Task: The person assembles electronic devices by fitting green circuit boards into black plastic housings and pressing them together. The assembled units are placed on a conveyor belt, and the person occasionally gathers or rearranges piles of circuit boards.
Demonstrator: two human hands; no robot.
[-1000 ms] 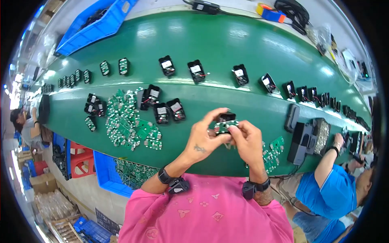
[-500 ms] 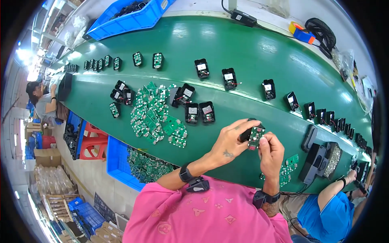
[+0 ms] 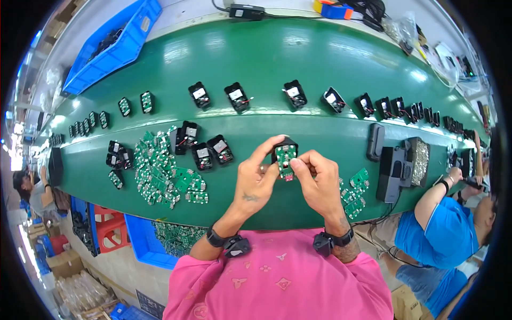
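Note:
In front of my chest, a green circuit board (image 3: 286, 158) lies over the open side of a small black plastic housing (image 3: 291, 143). My left hand (image 3: 254, 180) is closed round the housing, its thumb by the board's left edge. With thumb and fingertips, my right hand (image 3: 319, 181) grips the board along its right side. A reddish connector shows at the board's near end. How deep the board sits in the housing is hard to make out. A heap of loose circuit boards (image 3: 157, 165) lies left of my hands, with several open housings (image 3: 202, 156) beside it.
A row of housings (image 3: 294, 94) runs along the green bench (image 3: 256, 58). On the right stand a dark grey device (image 3: 392, 173) and more loose boards (image 3: 356, 189). A blue crate (image 3: 112, 53) sits far left; a blue bin (image 3: 141, 240) is below the bench edge. A co-worker (image 3: 440, 229) sits at right.
The view has swung to the right, so the bench things appear further left. My hands still hold the housing and board, which now stand more upright, with my right fingers higher on the board.

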